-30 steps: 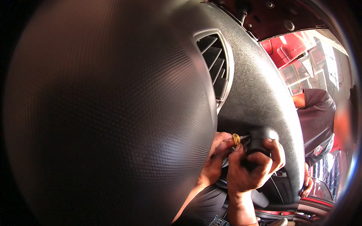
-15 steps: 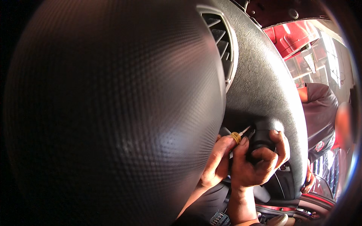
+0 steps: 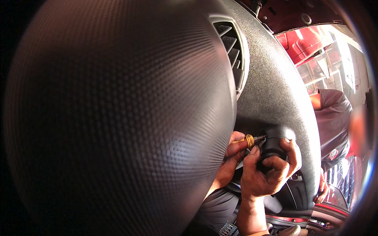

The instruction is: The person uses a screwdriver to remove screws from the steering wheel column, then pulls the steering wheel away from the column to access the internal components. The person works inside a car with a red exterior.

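In my left hand (image 3: 230, 159), the fingers close round a small screwdriver with a yellow handle (image 3: 249, 141). Its metal shaft points right, with the tip against or just inside a gap in a black rounded plastic housing (image 3: 275, 135); I cannot tell which. My right hand (image 3: 267, 171) grips that housing from below, fingers curled round its cylindrical end and thumb raised near the screwdriver shaft. A large dark textured surface (image 3: 130, 118) fills the left side and hides part of my left hand and forearm.
Behind the housing curves a black grained dashboard (image 3: 271, 78) with a slatted air vent (image 3: 232, 51). At the right, another person in a dark shirt (image 3: 332, 122) rests a hand (image 3: 322, 190) near a red car's edge. A red panel (image 3: 303, 41) lies beyond.
My left hand has shifted slightly up and right. The screwdriver has swung from slanting upward to nearly level, its tip closer to the housing. My right hand keeps its grip.
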A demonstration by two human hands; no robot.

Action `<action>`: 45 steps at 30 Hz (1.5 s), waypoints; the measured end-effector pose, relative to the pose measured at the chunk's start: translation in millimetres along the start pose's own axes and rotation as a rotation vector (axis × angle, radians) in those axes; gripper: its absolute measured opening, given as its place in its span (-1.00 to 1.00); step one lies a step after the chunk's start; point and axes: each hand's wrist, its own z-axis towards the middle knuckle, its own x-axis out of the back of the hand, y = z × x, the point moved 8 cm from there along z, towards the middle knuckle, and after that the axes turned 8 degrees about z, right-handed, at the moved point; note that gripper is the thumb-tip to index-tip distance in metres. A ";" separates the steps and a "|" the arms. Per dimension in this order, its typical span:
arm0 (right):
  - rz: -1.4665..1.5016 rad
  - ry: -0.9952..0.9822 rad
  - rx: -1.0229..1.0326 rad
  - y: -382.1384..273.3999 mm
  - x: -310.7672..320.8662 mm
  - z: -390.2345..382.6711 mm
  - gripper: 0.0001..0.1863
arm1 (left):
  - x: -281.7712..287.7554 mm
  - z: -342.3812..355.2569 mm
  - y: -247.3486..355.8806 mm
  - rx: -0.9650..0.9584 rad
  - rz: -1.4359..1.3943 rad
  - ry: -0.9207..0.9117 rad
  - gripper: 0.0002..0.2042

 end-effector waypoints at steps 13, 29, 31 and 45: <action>0.000 -0.012 -0.015 0.4 1.4 0.3 -0.63 | 9.1 -5.0 39.5 -0.250 0.492 0.139 -0.60; 0.033 -0.024 -0.030 2.9 1.0 -2.4 -0.65 | 4.1 -6.8 44.1 -0.344 0.541 0.204 -0.60; 0.034 -0.026 -0.035 4.3 1.9 -3.7 -0.65 | 2.7 -7.0 44.6 -0.354 0.499 0.222 -0.59; 0.028 0.052 -0.021 2.8 2.0 2.1 -0.66 | 1.4 5.2 37.2 -0.050 0.308 0.166 -0.67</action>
